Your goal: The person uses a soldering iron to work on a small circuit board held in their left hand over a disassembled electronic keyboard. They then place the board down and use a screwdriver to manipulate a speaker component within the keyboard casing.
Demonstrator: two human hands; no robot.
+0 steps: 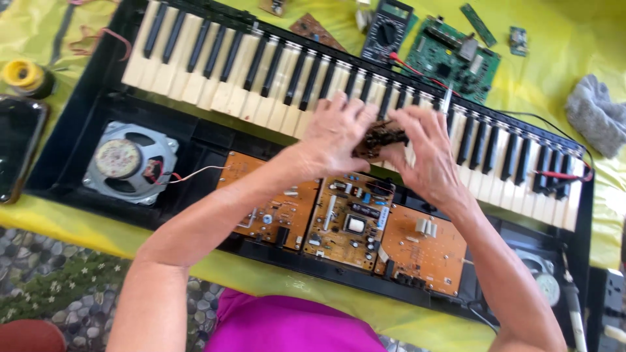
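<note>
With the keyboard already opened and its orange circuit boards exposed, the left hand and right hand both pinched a small dark brown component board above the keys, not yet refitted.

An opened keyboard lies across a yellow cloth, its top cover off. Above the keys at its middle, the left hand and the right hand pinch a small dark brown circuit piece between their fingertips. Just below the keys, inside the keyboard's case, sit three orange-brown circuit boards in a row. At the case's left end rests a round grey speaker with a red and white wire. Beyond the keyboard's far edge lie a black multimeter and a green circuit board; a grey rag lies off its right end.
</note>
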